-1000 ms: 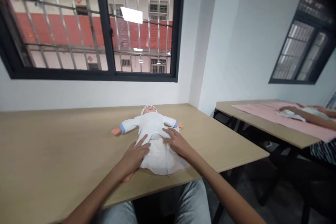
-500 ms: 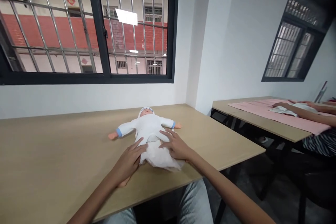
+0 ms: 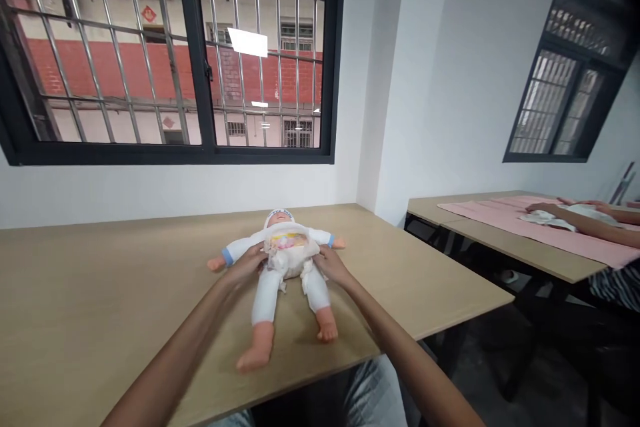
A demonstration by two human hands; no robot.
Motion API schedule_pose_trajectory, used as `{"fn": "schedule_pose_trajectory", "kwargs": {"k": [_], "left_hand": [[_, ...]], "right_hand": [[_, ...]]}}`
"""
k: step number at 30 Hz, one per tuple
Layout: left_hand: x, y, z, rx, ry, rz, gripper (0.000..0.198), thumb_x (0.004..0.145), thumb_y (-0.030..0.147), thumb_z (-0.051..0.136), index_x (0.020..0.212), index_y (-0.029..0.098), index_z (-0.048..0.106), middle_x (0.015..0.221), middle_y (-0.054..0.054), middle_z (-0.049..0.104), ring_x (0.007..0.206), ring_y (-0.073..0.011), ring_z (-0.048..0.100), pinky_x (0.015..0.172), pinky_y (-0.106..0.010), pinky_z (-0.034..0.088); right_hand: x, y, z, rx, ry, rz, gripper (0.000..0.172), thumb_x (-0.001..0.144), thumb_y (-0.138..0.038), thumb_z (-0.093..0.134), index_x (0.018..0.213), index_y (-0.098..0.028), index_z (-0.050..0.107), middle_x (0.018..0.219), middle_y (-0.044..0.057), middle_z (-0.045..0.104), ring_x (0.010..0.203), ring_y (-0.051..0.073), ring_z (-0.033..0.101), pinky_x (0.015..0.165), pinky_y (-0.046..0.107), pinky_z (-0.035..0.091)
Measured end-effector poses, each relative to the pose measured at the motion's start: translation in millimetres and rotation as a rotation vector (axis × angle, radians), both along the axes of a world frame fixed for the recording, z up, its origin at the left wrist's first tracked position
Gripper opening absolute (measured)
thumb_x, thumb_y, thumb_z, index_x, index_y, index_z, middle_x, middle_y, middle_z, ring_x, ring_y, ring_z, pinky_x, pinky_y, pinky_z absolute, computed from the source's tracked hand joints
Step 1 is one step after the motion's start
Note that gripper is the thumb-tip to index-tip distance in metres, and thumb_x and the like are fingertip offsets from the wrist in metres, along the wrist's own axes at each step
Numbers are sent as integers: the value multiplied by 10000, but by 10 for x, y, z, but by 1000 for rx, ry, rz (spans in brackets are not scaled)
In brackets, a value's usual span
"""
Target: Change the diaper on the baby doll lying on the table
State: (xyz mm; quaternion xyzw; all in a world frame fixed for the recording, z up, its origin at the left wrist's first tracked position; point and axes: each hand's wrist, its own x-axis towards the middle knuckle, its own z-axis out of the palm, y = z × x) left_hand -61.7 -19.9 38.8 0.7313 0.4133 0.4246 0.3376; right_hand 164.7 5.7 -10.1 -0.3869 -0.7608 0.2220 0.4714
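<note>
Doll (image 3: 269, 290) w/ wht sleeves (image 3: 245, 245), blue cuffs (image 3: 227, 256) (diaper (image 3: 291, 253) w/ yel/pink print)

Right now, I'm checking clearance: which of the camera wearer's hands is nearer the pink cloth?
Right. The right hand is at the side of the doll facing the pink cloth; the left hand, opposite, is farther off.

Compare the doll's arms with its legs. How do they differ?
Pose: the arms spread out sideways, while the legs point toward the person.
Trim: the arms end in blue cuffs; the legs show no blue.
Shared: both are white, with peach-coloured ends, doll hands and doll feet respectively.
</note>
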Motion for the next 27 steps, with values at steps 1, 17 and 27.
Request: {"fn": "schedule_pose_trajectory", "kwargs": {"k": [1,17,27], "left_hand": [[-15,85,-25,-35,-17,-32,295,788,389,481,850,122,587,643,-18,601,541,-126,505,493,-219,408],[-65,208,-9,-151,-66,-157,322,691,440,585,774,129,574,612,-7,549,456,-82,431,436,-207,323],[51,47,16,40,171,-153,427,641,388,675,995,158,612,1026,-74,623,931,-266,559,803,-334,442]], "right_hand": [[-15,77,18,-67,36,11,256,792,-222,419,847,-143,657,967,76,658,912,218,586,862,365,440],[-220,370,-100,-293,696,-11,246,656,-373,566,721,-136,574,695,22,600,650,146,516,605,234,395],[-207,381,-144,-335,800,14,244,616,-371,609,717,-150,590,739,17,629,694,151,538,652,234,410]]}}
